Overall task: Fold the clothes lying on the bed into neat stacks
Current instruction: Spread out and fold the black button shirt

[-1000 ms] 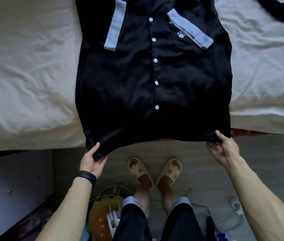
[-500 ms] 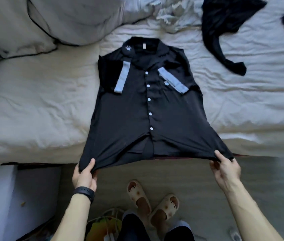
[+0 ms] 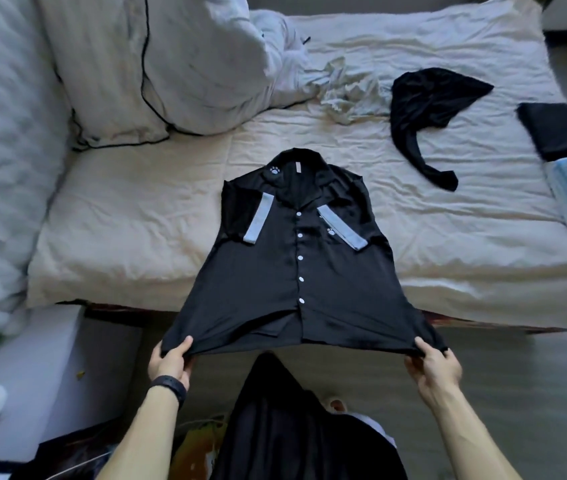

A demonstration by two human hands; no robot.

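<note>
Black shirt (image 3: 292, 271): hem stretched between both hands, clear of the bed's near edge; collar end flat on the sheet, buttons up
Left hand (image 3: 171, 358): pinches the hem's left corner, thumb on top
Right hand (image 3: 433, 367): grips the hem's right corner, fingers curled round it
Bed (image 3: 136, 220): rumpled cream sheet
Beyond: crumpled black garment (image 3: 424, 109) right of the shirt, well apart; folded dark piece (image 3: 552, 129) by the right edge; pillow (image 3: 157, 64) far left
</note>
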